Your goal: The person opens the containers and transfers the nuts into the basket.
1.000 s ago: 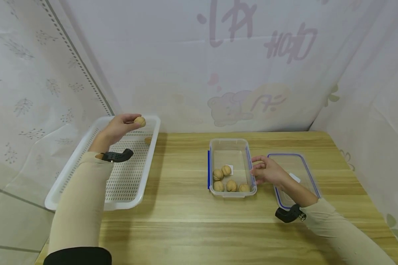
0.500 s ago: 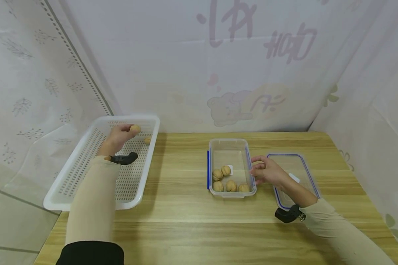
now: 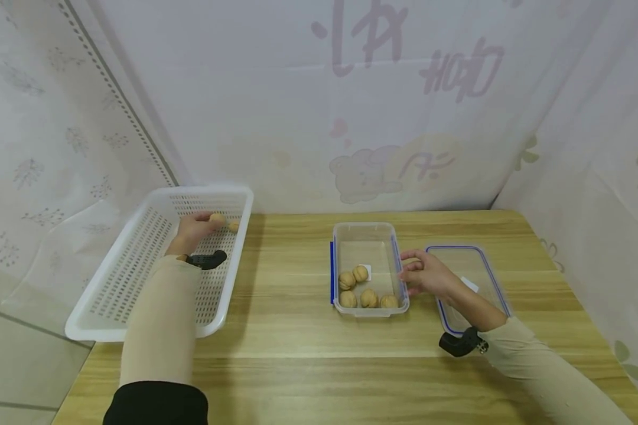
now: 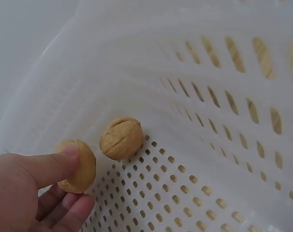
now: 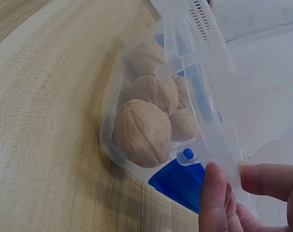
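Observation:
With thumb and fingertips my left hand (image 3: 192, 230) pinches a walnut (image 4: 81, 166) inside the white slotted basket (image 3: 207, 190). A second walnut (image 4: 121, 138) lies on the basket floor in the far right corner, right beside the held one. My right hand (image 3: 427, 274) grips the right side wall of a clear plastic food container (image 3: 372, 245), thumb on one face of the rim and fingers on the other. Several walnuts (image 5: 142, 133) sit in the container, gathered toward its near end and left side. A blue clip flap (image 5: 180, 183) hangs down outside the wall.
The container's clear lid (image 3: 459, 262) with a blue seal lies on the wooden table (image 3: 298, 383), right of the container and partly under my right forearm. Printed cloth (image 3: 276, 106) hangs behind the table and at both sides.
My left hand has lowered into the basket with the walnut still pinched, coming down close to the other walnut. The right hand has kept its grip on the container.

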### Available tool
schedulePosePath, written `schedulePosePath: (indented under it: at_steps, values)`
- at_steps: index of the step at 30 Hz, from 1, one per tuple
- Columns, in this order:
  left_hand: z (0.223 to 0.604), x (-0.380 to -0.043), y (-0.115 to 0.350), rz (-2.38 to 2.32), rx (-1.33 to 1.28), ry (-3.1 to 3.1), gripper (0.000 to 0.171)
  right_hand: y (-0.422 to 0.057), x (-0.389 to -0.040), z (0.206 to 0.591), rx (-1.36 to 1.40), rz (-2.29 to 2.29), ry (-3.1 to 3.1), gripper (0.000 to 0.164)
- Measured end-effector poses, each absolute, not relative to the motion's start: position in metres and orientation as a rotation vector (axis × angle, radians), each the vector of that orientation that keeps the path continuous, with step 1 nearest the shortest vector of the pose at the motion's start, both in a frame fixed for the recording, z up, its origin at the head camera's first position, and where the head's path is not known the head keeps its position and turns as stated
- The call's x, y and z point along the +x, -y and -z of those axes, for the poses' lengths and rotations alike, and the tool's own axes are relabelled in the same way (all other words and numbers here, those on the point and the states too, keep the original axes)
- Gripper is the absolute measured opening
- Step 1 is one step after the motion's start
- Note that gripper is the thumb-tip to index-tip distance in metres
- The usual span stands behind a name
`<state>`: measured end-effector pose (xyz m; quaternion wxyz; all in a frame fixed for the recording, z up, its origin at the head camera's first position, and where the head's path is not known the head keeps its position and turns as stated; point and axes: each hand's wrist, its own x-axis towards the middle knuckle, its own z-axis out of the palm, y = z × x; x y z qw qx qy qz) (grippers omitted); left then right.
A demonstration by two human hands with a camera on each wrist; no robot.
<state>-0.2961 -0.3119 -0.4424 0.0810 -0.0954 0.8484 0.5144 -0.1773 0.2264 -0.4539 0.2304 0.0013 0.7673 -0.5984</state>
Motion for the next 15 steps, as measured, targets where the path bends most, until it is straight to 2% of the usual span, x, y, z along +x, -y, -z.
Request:
schedulePosePath:
  at_steps: [15]
  values:
    - [0.4515,-0.2961,0.3081,-1.473,-0.310,-2.629,0.059,-0.2269,-0.1770,0.4543,-0.020,1.648,-2.106,0.052]
